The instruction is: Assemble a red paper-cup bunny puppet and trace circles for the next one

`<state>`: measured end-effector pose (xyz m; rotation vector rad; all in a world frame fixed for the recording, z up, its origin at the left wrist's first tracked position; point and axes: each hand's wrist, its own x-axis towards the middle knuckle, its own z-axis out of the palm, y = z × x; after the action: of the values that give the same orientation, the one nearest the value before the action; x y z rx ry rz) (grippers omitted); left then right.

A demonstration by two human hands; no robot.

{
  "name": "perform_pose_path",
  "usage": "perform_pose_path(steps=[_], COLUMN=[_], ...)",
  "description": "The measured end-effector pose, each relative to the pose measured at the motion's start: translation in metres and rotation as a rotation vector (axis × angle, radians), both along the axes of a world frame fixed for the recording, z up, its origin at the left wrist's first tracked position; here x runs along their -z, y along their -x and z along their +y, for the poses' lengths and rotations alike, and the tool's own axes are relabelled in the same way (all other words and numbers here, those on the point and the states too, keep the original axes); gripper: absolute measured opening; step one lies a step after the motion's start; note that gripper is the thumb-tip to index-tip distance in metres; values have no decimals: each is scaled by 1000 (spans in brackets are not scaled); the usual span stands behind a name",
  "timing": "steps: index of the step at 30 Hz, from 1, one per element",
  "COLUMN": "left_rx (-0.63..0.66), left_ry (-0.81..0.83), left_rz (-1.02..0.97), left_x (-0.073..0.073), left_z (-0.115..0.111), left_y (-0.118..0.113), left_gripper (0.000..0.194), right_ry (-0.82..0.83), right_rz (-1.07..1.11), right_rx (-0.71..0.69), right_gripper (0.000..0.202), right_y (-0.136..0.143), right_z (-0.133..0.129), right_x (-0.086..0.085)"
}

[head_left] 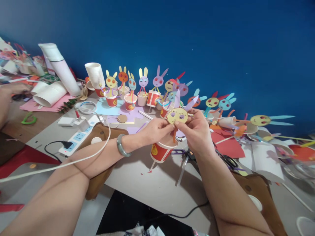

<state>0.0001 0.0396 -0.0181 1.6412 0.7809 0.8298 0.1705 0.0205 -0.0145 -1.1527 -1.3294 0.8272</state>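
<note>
Both hands are closed around a paper rabbit head [177, 116], a yellow disc with lilac ears, lilac eyes and drawn lashes. My left hand [158, 128] pinches its lower left edge. On its right edge sits my right hand [195, 126], thumb pressed over the lower front. Just below the head is a red and white paper cup [162, 152] with a pale stick coming out underneath. An orange strip [175, 135] hangs between the head and the cup. Under my right wrist lies a glue gun [188, 157], partly hidden.
Several finished paper rabbits in cups, one a purple rabbit [157, 81], line the blue wall. On the left are a power strip [80, 136], stacked paper cups [95, 77] and a white thermos [59, 67]. A cable [103, 144] crosses my left arm. Another person's hand [21, 88] shows at far left.
</note>
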Motion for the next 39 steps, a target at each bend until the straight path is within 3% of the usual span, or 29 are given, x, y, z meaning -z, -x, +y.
perform_pose_path(steps=[9, 15, 28, 39], left_rx=[-8, -33, 43, 99], left_ry=[-7, -9, 52, 43], left_rz=[32, 37, 9, 19], left_x=[-7, -5, -13, -8], left_z=[-3, -3, -8, -7], left_y=[3, 2, 2, 1], left_gripper=[34, 36, 29, 29], right_ry=[-21, -45, -94, -105], right_rz=[14, 0, 57, 76], right_rx=[-13, -64, -33, 9], right_gripper=[51, 50, 45, 43], right_y=[0, -2, -1, 4], right_z=[0, 2, 2, -2], right_x=[1, 4, 0, -6])
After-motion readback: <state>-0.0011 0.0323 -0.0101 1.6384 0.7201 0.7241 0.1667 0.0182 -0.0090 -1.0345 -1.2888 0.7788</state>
